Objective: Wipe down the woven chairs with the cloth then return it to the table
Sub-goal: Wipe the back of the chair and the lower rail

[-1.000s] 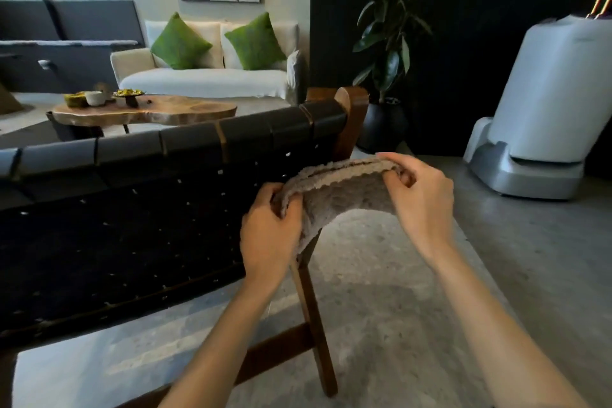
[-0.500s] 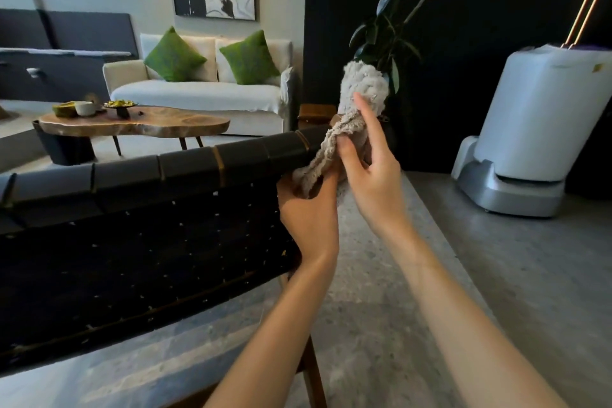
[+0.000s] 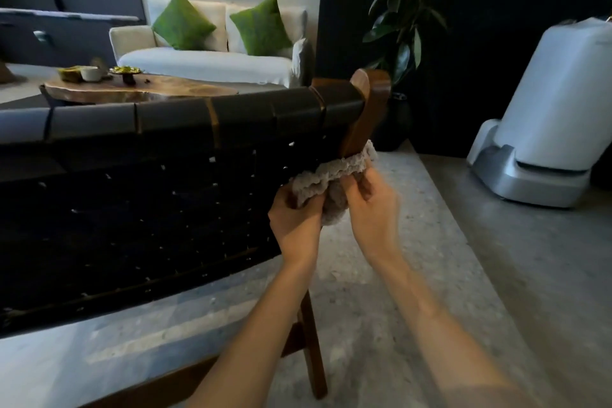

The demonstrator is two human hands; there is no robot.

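Head view, cloth [image 3: 331,175]: grey, bunched, held against the lower part of the wooden post [image 3: 356,119] at the woven chair's [image 3: 165,182] right edge.
Left hand [image 3: 296,219]: fingers curled, gripping the cloth's left end.
Right hand [image 3: 371,205]: fingers curled into the cloth's right side.
Coffee table [image 3: 185,93]: beyond the chair, well apart.

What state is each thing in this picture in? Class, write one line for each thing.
woven chair: upright on the floor.
cloth: bunched, against the chair's wooden frame.
left hand: grips the cloth.
right hand: grips the cloth.
coffee table: standing, dishes on it.
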